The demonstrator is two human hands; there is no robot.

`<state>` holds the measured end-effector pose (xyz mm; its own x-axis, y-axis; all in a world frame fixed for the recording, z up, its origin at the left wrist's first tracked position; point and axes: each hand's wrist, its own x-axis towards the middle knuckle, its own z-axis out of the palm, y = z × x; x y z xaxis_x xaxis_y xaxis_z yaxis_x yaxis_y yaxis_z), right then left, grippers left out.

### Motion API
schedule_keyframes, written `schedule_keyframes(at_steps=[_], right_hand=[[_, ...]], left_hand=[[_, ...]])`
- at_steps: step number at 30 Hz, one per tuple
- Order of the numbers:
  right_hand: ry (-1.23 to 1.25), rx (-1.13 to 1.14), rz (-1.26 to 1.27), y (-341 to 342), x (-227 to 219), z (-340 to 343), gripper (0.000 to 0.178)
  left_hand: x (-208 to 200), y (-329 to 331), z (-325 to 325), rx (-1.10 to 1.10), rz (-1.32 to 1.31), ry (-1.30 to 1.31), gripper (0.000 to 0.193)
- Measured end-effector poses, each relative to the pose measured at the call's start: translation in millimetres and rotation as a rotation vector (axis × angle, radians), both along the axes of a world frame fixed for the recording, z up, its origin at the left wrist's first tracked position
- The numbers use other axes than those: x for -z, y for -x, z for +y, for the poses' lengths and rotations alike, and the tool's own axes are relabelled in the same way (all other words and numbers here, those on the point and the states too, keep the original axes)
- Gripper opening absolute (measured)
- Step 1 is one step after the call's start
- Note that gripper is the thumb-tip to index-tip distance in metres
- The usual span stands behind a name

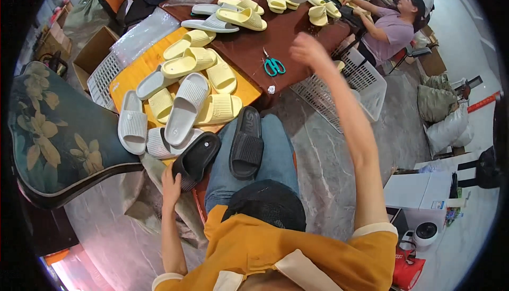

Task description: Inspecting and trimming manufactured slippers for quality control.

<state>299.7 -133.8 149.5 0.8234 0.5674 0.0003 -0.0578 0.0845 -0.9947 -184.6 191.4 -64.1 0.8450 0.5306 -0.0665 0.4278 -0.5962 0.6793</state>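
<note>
My left hand grips the toe end of a black slide sandal, held tilted beside my left thigh. A second black slide sandal lies sole down across my lap on the blue jeans, its ribbed strap toward me. My right hand is raised over the right edge of the brown table, apart from the sandals and smeared by motion. Scissors with teal handles lie on the brown table, left of that hand. Close to my left hand is a heap of grey slide sandals and yellow slide sandals.
The sandal heap rests on a yellow-orange tabletop. Many more yellow and grey sandals cover the table's far part. White plastic crates stand right of the table. A flowered chair back is at left. Another person sits at far right.
</note>
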Motion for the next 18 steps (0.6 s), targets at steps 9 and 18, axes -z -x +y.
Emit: schedule_keyframes(at_steps=[9, 18], right_hand=[[0.793, -0.365, -0.494, 217, 149, -38, 0.117], [0.583, -0.161, -0.704, 245, 165, 9, 0.111]], left_hand=[[-1, -9, 28, 0.132, 0.050, 0.074, 0.064], [-36, -41, 4, 0.199, -0.016, 0.514, 0.058]])
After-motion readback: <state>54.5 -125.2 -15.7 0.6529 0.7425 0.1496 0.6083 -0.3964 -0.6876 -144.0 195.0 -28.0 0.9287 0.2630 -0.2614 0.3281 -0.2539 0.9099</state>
